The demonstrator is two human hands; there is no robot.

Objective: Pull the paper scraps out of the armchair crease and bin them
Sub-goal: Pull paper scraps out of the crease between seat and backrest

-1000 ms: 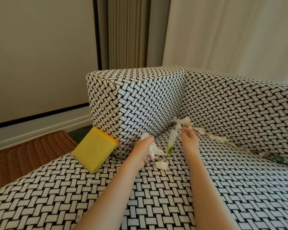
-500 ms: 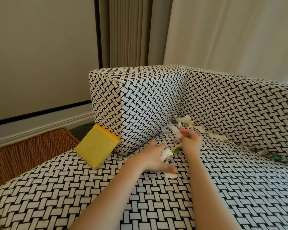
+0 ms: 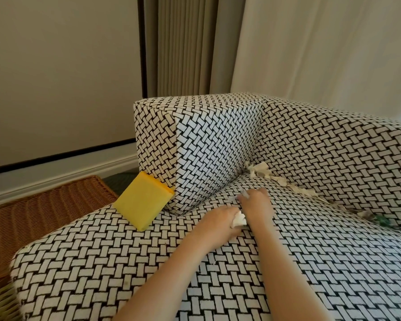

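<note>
Head view looks down, close over armchair (image 3: 310, 262).

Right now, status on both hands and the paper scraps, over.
Left hand holds wad of scraps. Right hand pinches small scrap. More scraps line the crease. Nothing in the way.

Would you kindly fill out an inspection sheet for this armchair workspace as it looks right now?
Surface: armchair seat, black-and-white woven print.
Job's things: paper scraps lie along the crease under the backrest, trailing off to the right; a wad and a small scrap are already in hand.
Clutter: yellow sponge on the seat, leaning against the armrest.
Grippers: left hand grips the wad; right hand pinches the small scrap.
Cables: nothing seen.
Surroundings: wicker basket on the floor at left; curtain behind the chair.
</note>
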